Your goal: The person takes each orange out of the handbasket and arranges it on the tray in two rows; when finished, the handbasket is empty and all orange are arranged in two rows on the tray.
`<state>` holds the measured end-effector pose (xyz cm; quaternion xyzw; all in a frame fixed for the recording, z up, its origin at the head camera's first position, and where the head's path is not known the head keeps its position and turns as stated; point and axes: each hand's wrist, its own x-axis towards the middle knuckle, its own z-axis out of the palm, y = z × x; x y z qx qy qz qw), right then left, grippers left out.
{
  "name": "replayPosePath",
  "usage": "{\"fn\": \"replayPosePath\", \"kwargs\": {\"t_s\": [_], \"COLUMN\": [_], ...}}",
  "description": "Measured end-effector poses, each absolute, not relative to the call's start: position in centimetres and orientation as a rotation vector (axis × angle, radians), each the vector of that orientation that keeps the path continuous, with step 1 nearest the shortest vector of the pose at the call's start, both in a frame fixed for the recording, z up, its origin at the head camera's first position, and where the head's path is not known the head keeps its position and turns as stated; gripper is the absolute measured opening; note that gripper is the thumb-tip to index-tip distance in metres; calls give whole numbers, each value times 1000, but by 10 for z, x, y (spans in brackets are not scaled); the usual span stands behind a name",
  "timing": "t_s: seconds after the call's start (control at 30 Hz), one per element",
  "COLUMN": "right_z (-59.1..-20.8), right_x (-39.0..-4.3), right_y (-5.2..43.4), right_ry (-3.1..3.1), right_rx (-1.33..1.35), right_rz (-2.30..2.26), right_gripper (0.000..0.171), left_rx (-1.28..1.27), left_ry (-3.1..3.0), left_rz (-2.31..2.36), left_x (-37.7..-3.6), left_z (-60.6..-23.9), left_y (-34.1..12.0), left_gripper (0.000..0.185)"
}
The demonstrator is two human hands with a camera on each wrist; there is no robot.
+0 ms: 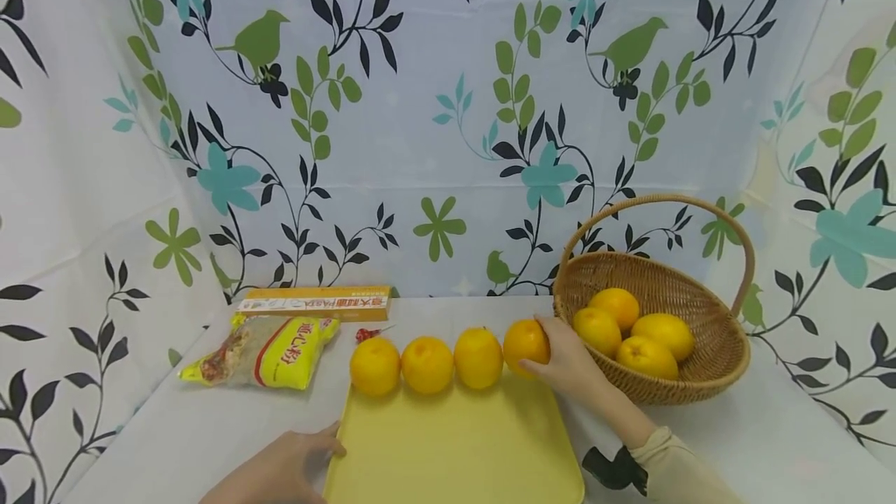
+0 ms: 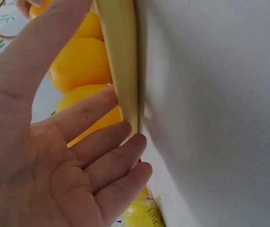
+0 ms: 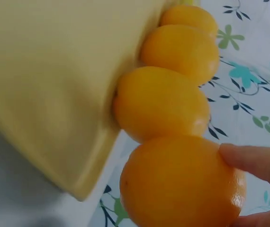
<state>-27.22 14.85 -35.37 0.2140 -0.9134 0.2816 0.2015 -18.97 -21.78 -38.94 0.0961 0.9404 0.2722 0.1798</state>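
Note:
My right hand (image 1: pixel 570 356) holds an orange (image 1: pixel 526 346) between thumb and fingers, at the right end of a row along the far edge of a yellow tray (image 1: pixel 455 442). In the right wrist view this held orange (image 3: pixel 182 182) sits right against its neighbour (image 3: pixel 161 104). The other oranges of the row (image 1: pixel 478 358) stand side by side toward the left. My left hand (image 1: pixel 280 467) touches the tray's left edge. Its fingers lie loosely extended against the side of the tray (image 2: pixel 121 61) in the left wrist view, palm facing the camera.
A wicker basket (image 1: pixel 721 348) with a tall handle stands at the right, with several oranges (image 1: pixel 647 356) inside. At the back left lie a yellow food packet (image 1: pixel 269 352), a long orange box (image 1: pixel 315 303) and a small red item (image 1: pixel 367 334). A black object (image 1: pixel 612 469) lies near my right sleeve.

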Motion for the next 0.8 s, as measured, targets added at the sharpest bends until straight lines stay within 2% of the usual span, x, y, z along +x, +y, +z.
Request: {"fn": "replayPosePath", "kwargs": {"t_s": [0.27, 0.5, 0.63, 0.8], "right_z": [-375, -387, -387, -387], "right_x": [-280, -287, -286, -284], "right_y": [149, 154, 154, 155], "right_ry": [-2593, -2608, -2622, -2654], "right_rx": [614, 617, 588, 544], "right_rz": [843, 1009, 1051, 1018], "right_gripper": [65, 66, 73, 84], "left_rx": [246, 162, 67, 60], "left_ry": [2649, 2614, 2599, 2597], "left_rz": [741, 792, 783, 771], "left_x": [-190, -189, -189, -188], "left_z": [-389, -396, -395, -395], "left_y": [-221, -221, -219, -218], "left_gripper": [64, 77, 90, 93]}}
